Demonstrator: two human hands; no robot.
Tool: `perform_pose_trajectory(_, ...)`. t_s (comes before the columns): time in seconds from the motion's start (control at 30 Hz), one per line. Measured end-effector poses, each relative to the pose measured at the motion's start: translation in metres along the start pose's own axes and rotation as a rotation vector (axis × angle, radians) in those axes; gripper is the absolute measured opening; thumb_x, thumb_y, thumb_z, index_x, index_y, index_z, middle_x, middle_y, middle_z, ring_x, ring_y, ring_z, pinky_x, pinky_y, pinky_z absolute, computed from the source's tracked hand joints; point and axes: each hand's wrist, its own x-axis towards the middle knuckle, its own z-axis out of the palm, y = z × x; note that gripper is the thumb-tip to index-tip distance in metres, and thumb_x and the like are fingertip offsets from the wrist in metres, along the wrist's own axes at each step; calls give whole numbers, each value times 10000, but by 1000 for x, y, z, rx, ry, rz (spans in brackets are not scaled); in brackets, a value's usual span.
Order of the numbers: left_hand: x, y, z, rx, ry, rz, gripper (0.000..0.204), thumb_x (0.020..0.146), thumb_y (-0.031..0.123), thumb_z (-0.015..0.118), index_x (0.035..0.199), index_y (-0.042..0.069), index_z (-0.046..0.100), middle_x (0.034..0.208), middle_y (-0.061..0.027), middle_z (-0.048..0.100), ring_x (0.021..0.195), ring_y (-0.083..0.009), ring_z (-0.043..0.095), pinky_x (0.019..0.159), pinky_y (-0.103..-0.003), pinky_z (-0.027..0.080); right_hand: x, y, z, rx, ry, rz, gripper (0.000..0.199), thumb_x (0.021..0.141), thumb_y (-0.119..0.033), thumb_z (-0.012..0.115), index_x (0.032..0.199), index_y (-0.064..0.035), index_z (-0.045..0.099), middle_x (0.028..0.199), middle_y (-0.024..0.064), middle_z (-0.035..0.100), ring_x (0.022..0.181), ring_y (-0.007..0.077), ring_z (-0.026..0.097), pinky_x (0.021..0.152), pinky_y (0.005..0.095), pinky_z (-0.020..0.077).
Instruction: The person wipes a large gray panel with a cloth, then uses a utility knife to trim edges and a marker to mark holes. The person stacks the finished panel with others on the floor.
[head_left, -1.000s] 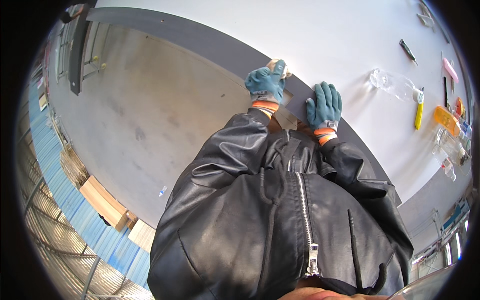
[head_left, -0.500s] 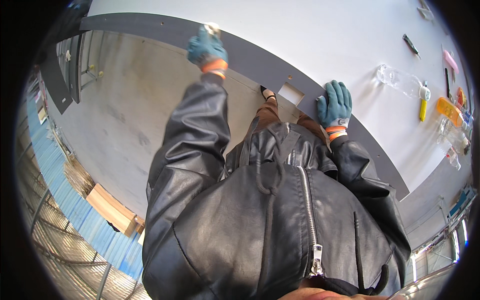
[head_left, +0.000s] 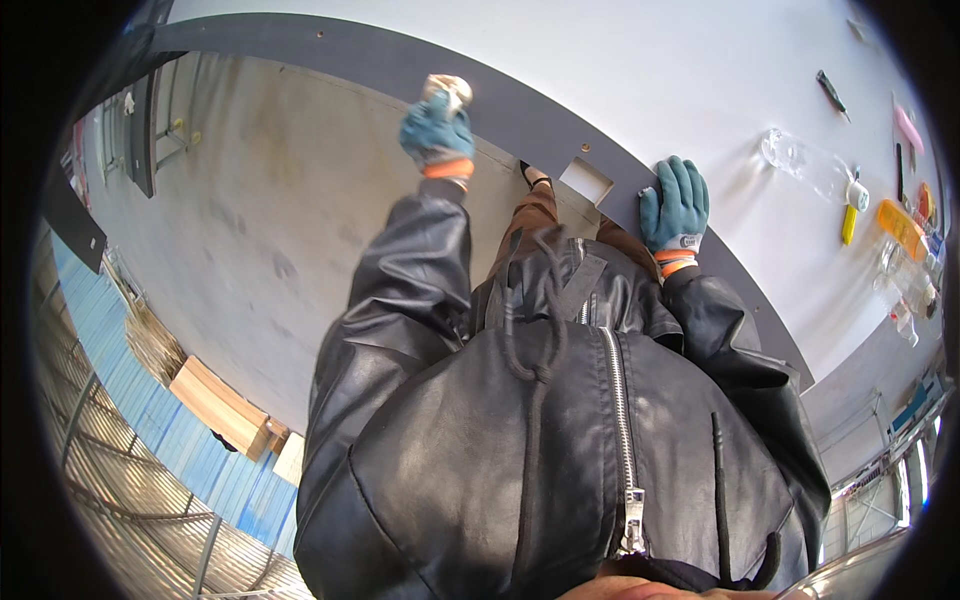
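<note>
Your left hand (head_left: 437, 130) has its fingers curled tight around a small pale object (head_left: 447, 92), held just off the grey edge (head_left: 330, 45) of the tabletop (head_left: 620, 70); what it is, you cannot tell. Your right hand (head_left: 675, 200) lies flat, fingers spread on the edge beside a square notch (head_left: 586, 181), likely to steady you. Beyond them lie a clear bottle (head_left: 805, 165) and a yellow tool (head_left: 849, 222).

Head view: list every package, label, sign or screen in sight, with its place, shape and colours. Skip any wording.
Clear bag: flat on the white table, right of the right hand; see-through plastic.
Clear packets: far right table edge; small, see-through, contents unclear.
Orange packet: just above them; oblong.
Pink packet: top right; narrow.
Glove cuff label: right wrist; small white patch above an orange band.
No signs or screens.
</note>
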Motion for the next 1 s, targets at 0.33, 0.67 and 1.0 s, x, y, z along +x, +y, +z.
perform_pose_trajectory(0.33,-22,47,-18,-213,22,164,310,853,246,747,1129,109,716,955,-140,639,859,-378,644,746,-518,519,6,-5,-1,8,4,-1,428,998,-316,640,1307,-27,703,1381,183,675,1341,410,582,1148,523,445)
perform_pose_trajectory(0.67,25,-29,-2,58,33,-120,297,851,254,779,1109,157,669,963,-153,634,891,-380,655,737,-522,517,-1,-5,0,-6,-34,-9,442,1006,-317,627,1331,-24,697,1406,193,666,1355,420,578,1155,527,443)
perform_pose_trajectory(1.0,72,12,-16,-277,134,27,285,897,211,720,1140,77,656,911,-109,680,846,-355,668,723,-491,514,6,-8,4,-21,-28,-10,439,1010,-303,621,1333,-14,689,1405,192,665,1355,418,578,1157,524,444)
